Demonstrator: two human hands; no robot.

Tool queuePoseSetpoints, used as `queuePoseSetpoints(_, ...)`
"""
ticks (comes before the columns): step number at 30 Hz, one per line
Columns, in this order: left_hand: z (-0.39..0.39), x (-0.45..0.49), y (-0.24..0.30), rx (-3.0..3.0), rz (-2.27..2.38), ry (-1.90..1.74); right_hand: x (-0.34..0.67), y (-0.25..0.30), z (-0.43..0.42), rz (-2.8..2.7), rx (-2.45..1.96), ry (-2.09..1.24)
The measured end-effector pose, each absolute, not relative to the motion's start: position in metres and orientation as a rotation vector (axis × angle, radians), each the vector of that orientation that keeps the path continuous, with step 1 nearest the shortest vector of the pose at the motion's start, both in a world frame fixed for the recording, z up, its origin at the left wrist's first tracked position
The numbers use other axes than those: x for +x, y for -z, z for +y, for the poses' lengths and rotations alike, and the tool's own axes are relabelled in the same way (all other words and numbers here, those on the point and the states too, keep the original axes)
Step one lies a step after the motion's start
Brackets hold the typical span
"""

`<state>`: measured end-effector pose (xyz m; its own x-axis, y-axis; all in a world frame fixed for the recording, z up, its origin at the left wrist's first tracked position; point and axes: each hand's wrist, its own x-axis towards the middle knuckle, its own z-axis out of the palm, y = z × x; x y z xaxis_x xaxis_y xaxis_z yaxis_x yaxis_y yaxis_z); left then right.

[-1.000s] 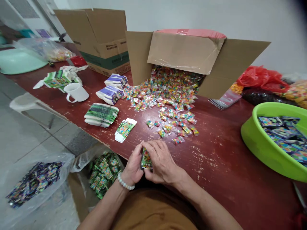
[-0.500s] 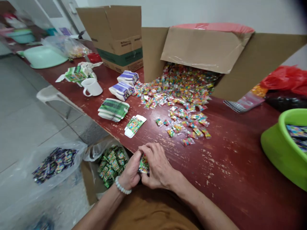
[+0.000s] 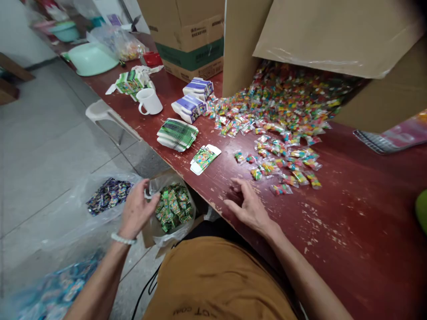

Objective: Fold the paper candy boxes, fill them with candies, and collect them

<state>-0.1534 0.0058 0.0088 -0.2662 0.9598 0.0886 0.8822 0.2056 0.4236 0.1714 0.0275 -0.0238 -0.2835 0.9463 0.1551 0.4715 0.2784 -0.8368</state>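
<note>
The left hand [image 3: 138, 209], with a pale beaded bracelet [image 3: 123, 239] at its wrist, reaches out beyond the bench edge, thumb and fingers parted in a wide, loose curve. The right hand [image 3: 249, 206] is above the worn dark red bench [image 3: 336, 213], palm turned inward, its fingers slightly bent and thumb spread, free. Small green printed packets [image 3: 173, 206] fill a clear plastic liner [image 3: 187, 226] just beside the left fingers; whether they touch the liner, I cannot tell. A flat green-and-white printed paper box [image 3: 205, 156] lies ahead of the right fingers, apart from them, left of multicoloured candies in clear wrappers [image 3: 268, 166]. The bench's near edge runs diagonally between the hands; bare surface stretches rightward.
</note>
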Motion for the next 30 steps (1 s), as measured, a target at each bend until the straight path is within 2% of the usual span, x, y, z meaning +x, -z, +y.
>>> queuePoseSetpoints(3,0.020,-0.161,-0.020,1.836,2.353,-0.627,0.174,0.038,0.028,-1.913,-1.324,-0.855)
queuePoseSetpoints(6,0.051,-0.123,-0.021,1.987,2.231,-0.681,0.167,0.048,0.024,-2.048,-1.324,-0.678)
queuePoseSetpoints(9,0.089,-0.073,-0.009,2.209,2.116,-0.419,0.163,0.053,0.021,-2.092,-1.311,-0.563)
queuePoseSetpoints(16,0.144,-0.038,0.014,2.265,2.099,-0.255,0.163,0.056,0.022,-2.051,-1.252,-0.514)
queuePoseSetpoints(26,0.150,-0.039,0.007,2.210,2.163,-0.212,0.160,0.047,0.020,-1.987,-1.257,-0.597)
queuePoseSetpoints(30,0.125,-0.024,-0.015,2.263,2.109,-0.458,0.160,0.040,0.026,-1.602,-1.309,-0.869)
